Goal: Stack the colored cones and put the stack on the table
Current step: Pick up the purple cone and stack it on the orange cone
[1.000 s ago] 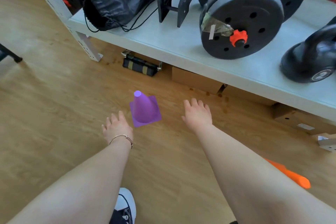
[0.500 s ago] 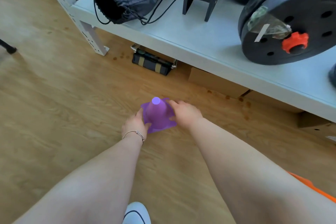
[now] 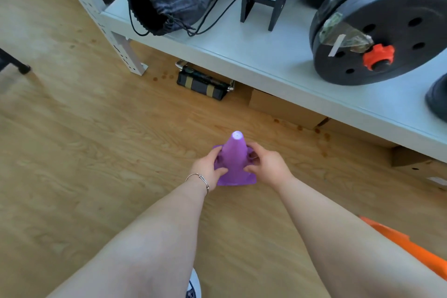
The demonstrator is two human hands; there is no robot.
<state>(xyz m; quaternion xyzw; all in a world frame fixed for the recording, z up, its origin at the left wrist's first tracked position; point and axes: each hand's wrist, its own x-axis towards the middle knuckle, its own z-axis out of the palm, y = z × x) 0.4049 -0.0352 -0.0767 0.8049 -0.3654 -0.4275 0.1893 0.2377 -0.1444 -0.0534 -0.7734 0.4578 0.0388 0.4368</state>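
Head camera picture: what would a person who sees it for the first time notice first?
First comes the small purple plastic cone, upright on the wooden floor at centre, with the left hand and the right hand in a grip on its two sides. Next, the big black round weight plate with an orange collar stands on the pale grey shelf at upper right. An orange cone shows at lower right.

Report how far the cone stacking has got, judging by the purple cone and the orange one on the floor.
Done: nothing is stacked yet. In hand: both the left hand and the right hand grip the purple cone at its base, upright, down by the wooden floor. Left: the orange cone lies on its side, apart, so the stacking and the placing on the table remain.
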